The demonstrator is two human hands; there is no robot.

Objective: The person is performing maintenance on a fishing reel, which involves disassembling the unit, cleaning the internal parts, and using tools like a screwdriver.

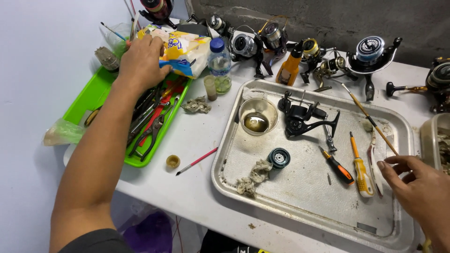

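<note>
left hand (140,63) fingers spread, resting on the packet (180,49), grasping nothing, at the far end of the green tray (86,98) full of tools | bare table (187,140) open between trays | right hand (419,187) loose, unclenched, over the steel tray's (300,201) right rim, yellow screwdriver (361,168) just left of its fingertips, brush (370,119) beyond.

Left hand (140,61) flat on tissue pack (180,49), above green tool tray (89,100). Right hand (417,187) resting open at right rim of metal tray (234,168). Inside metal tray: black reel body (300,121), glass bowl (257,115), yellow screwdriver (361,166), crumpled tissue (253,175).
</note>
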